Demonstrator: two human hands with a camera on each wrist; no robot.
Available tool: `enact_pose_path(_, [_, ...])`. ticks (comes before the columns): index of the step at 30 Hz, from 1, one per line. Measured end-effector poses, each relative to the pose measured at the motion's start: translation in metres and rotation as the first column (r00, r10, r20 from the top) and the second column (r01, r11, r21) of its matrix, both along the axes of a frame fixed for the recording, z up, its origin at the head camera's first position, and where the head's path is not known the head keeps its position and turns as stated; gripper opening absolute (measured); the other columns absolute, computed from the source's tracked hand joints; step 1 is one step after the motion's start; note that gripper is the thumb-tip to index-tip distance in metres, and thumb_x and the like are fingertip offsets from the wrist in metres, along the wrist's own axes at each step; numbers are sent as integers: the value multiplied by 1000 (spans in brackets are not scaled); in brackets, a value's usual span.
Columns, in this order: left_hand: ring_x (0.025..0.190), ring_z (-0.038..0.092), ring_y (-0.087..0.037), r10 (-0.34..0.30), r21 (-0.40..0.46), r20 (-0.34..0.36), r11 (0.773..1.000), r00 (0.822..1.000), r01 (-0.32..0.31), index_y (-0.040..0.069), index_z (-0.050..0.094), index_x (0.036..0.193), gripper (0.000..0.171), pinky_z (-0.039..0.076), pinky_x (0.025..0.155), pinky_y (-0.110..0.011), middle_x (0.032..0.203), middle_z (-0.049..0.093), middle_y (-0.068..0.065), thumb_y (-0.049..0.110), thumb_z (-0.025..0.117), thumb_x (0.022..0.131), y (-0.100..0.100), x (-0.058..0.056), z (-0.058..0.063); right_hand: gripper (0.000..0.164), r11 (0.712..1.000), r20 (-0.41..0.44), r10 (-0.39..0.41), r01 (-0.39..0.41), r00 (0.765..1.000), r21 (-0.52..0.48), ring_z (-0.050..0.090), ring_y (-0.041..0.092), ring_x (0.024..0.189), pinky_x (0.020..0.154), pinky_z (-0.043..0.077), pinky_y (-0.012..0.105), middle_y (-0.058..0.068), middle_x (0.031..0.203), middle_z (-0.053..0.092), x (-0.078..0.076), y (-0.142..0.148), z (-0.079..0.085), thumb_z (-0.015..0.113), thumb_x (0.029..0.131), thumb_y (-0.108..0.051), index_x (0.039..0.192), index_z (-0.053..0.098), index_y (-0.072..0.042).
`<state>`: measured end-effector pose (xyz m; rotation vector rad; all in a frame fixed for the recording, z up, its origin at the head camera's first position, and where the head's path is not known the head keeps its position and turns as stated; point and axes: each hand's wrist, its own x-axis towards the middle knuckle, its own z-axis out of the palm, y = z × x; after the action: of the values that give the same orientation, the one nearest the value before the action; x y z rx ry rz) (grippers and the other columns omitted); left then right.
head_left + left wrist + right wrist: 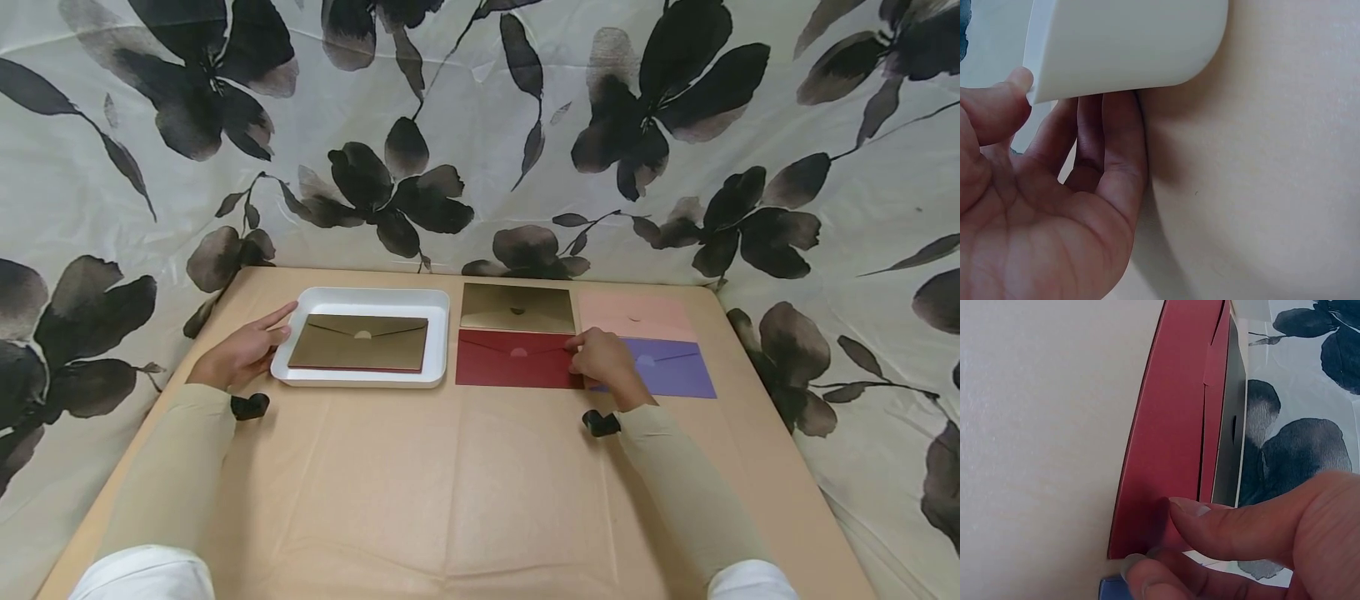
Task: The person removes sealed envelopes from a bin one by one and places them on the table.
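A person's left hand (242,354) grips the left rim of a white tray (367,295) at the left of a table (450,492), thumb on the edge, fingers against its side; a gold envelope (360,346) lies inside. To the right, the right hand (607,363) pinches the right end of a red envelope (510,362) between thumb and fingers, beside a purple one (671,368), near a second gold (516,302) and a pink (637,313) on the far side.
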<state>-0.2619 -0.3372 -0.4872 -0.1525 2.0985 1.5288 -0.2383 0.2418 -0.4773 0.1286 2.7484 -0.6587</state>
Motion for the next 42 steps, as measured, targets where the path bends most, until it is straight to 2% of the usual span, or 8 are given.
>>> enact_pose_path(5, [155, 21, -36, -6, 12, -1, 1000, 1000, 6, 42, -3, 165, 62, 49, 109, -34, 175, 3, -19, 28, 32, 115, -2, 0, 0, 46, 999, 11, -24, 24, 1000, -49, 69, 19, 58, 52, 46, 27, 19, 118, 76, -1, 0, 0, 75, 86, -11, 133, 73, -12])
enact_pose_path(9, [150, 28, -31, -11, 18, -11, 1000, 1000, 11, 40, -4, 166, 63, 50, 88, -15, 173, 8, -21, 28, 32, 115, -2, 1, 1, 47, 991, 20, -52, 54, 998, -119, 69, 17, 59, 56, 55, 27, 22, 124, 71, -1, -1, -3, 76, 87, -9, 134, 72, -10])
enact_pose_path(13, [153, 25, -34, -15, 10, -14, 1000, 1000, 15, 40, -4, 166, 63, 51, 107, -31, 174, 6, -20, 29, 32, 115, -2, 1, 1, 48, 976, 23, -82, 85, 996, -198, 68, 15, 59, 58, 59, 27, 24, 121, 71, -1, -2, -6, 79, 86, -8, 133, 72, -8])
enact_pose_path(17, [158, 16, -39, -3, 21, 0, 1000, 1000, 3, 41, -3, 165, 62, 30, 125, -53, 176, 2, -18, 28, 32, 115, -1, 2, 1, 46, 955, 7, -93, 91, 996, -282, 71, 14, 64, 62, 61, 29, 27, 124, 69, -2, -5, -6, 81, 84, -6, 129, 74, -5])
enact_pose_path(25, [145, 33, -31, -6, -5, -20, 1000, 1000, 6, 41, -2, 166, 62, 51, 87, -18, 172, 12, -21, 29, 33, 115, -4, 2, 0, 44, 849, 99, -112, 147, 989, -507, 75, 18, 82, 77, 64, 33, 27, 137, 64, -6, -17, -4, 76, 88, 1, 132, 70, 2])
enact_pose_path(31, [149, 31, -28, 2, 20, -5, 1000, 1000, -2, 42, -1, 166, 63, 51, 87, -15, 175, 9, -18, 27, 33, 115, -3, 1, -2, 43, 795, 121, -109, 159, 987, -586, 74, 15, 74, 75, 64, 32, 23, 118, 69, -7, -31, -1, 76, 89, 2, 131, 70, 2])
enact_pose_path(37, [124, 51, -5, -23, 27, -37, 999, 999, 24, 37, -2, 167, 63, 54, 92, -22, 168, 21, -20, 27, 33, 115, -4, 3, -2, 43, 740, 143, -77, 153, 987, -655, 77, 28, 91, 82, 64, 36, 25, 122, 72, -7, -46, 5, 71, 91, 3, 134, 68, 2])
enact_pose_path(42, [138, 44, -15, -29, 26, -46, 999, 999, 31, 38, -3, 166, 63, 54, 92, -20, 172, 16, -19, 29, 32, 115, -4, 3, -2, 44, 694, 129, -43, 123, 991, -710, 78, 30, 91, 85, 63, 41, 27, 111, 76, -9, -60, 8, 69, 91, 6, 135, 65, 6])
